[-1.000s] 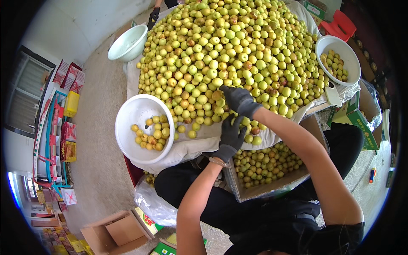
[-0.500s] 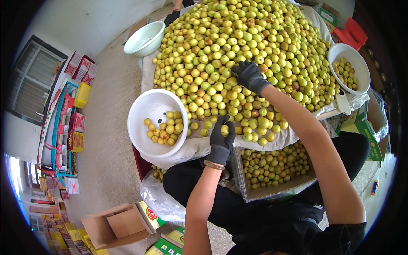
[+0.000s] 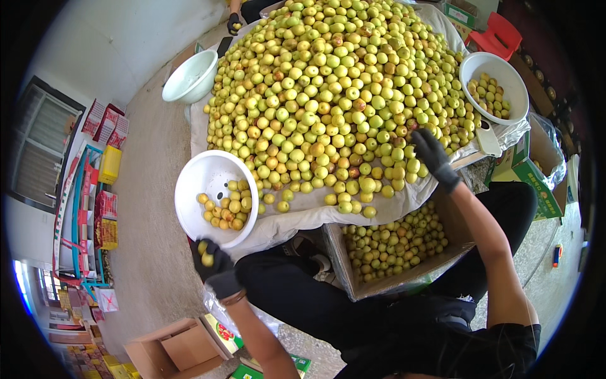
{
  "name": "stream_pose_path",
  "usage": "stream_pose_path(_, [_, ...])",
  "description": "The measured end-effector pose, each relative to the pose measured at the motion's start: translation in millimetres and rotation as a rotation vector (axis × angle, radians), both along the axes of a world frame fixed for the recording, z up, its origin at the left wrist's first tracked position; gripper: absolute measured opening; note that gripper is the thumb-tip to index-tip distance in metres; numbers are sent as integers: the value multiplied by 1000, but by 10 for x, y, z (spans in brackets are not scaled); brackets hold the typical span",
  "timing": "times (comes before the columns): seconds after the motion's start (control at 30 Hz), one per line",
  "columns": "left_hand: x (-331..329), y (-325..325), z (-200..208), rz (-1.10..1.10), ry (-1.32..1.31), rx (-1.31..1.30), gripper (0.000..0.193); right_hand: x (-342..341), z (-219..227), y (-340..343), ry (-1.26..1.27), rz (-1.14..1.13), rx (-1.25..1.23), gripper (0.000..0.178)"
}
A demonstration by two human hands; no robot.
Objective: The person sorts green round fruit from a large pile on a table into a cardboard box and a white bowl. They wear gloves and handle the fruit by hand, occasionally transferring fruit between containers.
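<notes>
A large heap of yellow-green jujubes (image 3: 315, 107), some blotched reddish brown, covers the pale cloth (image 3: 297, 218) before me. My left hand (image 3: 214, 268), in a dark glove, is curled around a couple of jujubes (image 3: 206, 258). It is just below the near rim of a white basin (image 3: 184, 196), which has holes in its bottom and holds a small group of yellower jujubes (image 3: 230, 205). At the heap's right edge, my gloved right hand (image 3: 434, 158) has its fingers stretched over the fruit. No fruit shows in it.
Between my legs stands a lined cardboard box (image 3: 341, 265) of jujubes. Another white basin (image 3: 512, 79) with fruit is at right, beside a red chair (image 3: 499, 36); a pale green basin (image 3: 189, 79) is far left. Another person's gloved hand (image 3: 234, 24) shows beyond the heap.
My left hand has moved from the heap's front edge leftward and nearer me, with jujubes in it. My right hand has shifted right along the heap. The view has shifted slightly.
</notes>
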State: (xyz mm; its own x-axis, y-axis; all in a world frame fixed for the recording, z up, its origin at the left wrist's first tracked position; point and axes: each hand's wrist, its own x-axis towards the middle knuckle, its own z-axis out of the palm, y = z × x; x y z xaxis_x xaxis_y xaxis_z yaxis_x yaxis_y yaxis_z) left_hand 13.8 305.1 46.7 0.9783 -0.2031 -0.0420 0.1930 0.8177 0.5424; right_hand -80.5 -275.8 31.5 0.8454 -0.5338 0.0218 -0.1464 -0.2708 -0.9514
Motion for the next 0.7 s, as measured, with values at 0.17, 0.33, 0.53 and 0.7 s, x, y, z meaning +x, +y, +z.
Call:
stream_pose_path(0.17, [-342,1348,-773,240,-31,1397,33,-490,-145,-362,5,-1,38,32])
stream_pose_path(0.33, [-237,925,-482,535,251,844,37,-460,-101,-335,185,56,-405,36])
stream_pose_path(0.53, [-363,-1832,280,-333,-463,1343,31,-237,-123,-199,395,224,-485,56])
stream_pose_path(0.7, [278,-2591,-542,-570,-766,2004,57,-73,-317,-101,249,272,-603,56])
